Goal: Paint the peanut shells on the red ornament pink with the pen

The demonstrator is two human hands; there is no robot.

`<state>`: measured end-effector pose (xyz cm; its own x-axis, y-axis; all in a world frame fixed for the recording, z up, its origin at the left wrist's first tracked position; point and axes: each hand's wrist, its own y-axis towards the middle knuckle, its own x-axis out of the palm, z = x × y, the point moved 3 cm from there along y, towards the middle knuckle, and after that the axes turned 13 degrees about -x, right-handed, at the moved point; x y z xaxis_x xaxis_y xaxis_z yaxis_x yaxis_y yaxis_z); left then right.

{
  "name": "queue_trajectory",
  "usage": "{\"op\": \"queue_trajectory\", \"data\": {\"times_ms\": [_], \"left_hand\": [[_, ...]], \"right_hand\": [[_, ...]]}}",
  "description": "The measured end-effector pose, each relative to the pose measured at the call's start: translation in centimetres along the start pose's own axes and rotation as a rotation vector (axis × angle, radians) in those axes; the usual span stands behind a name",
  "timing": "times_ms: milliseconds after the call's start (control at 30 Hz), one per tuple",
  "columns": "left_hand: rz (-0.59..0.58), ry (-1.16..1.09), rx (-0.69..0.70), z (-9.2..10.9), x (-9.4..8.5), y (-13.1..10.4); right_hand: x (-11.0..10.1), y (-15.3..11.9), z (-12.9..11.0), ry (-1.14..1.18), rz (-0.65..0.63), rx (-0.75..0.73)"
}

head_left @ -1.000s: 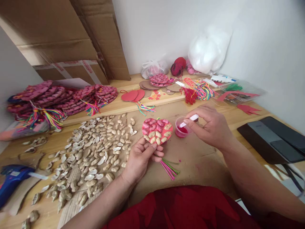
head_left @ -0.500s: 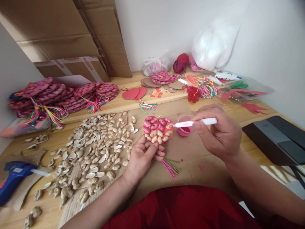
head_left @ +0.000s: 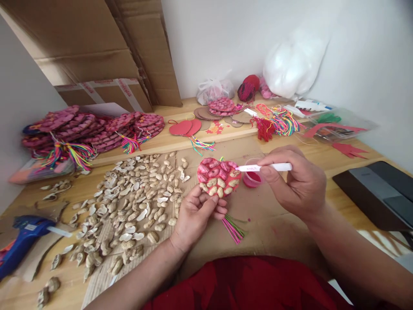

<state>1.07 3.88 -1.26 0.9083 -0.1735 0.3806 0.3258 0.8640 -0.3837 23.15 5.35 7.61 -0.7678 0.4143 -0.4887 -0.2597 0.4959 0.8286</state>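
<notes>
My left hand (head_left: 198,213) pinches the lower edge of a round red ornament (head_left: 219,176) covered with peanut shells. Its upper shells are coloured pink, while the lower ones are plain tan. A pink and green tassel (head_left: 232,229) hangs below it. My right hand (head_left: 290,183) is closed around a white marker (head_left: 263,167), with the marker's pink tip at a shell on the ornament's right side. Just behind the marker stands a clear plastic cup (head_left: 252,178) with pink liquid in it.
Loose peanut shells (head_left: 129,206) spread over cardboard at the left, beside a blue glue gun (head_left: 26,237). Finished pink ornaments (head_left: 87,129) are piled at the back left. Red hearts (head_left: 185,128), bright tassels (head_left: 284,120) and a white bag (head_left: 292,64) lie behind. A dark tablet-like case (head_left: 377,198) sits right.
The camera view has shifted slightly, so everything appears a little further right. The marker tip remains at the ornament's right side, near its upper edge. Both hands keep their holds.
</notes>
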Motion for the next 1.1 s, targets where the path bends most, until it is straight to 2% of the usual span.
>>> {"op": "queue_trajectory", "data": {"times_ms": [200, 467, 700, 933, 1100], "left_hand": [[-0.046, -0.001, 0.002, 0.1, 0.1, -0.2], [0.047, 0.024, -0.005, -0.4, -0.2, 0.1], [0.066, 0.002, -0.016, -0.3, -0.1, 0.0], [0.091, -0.015, -0.007, 0.0, 0.1, -0.1], [0.100, -0.007, -0.001, 0.0, 0.1, -0.1]], "right_hand": [[-0.1, -0.1, -0.5, 0.032, 0.000, -0.010], [0.1, 0.0, -1.0, 0.098, -0.022, -0.091], [0.0, 0.2, -1.1, -0.018, 0.006, -0.106], [0.4, 0.4, -2.2, -0.023, -0.059, -0.206], [0.1, 0.2, -1.7, -0.083, 0.002, -0.174]]}}
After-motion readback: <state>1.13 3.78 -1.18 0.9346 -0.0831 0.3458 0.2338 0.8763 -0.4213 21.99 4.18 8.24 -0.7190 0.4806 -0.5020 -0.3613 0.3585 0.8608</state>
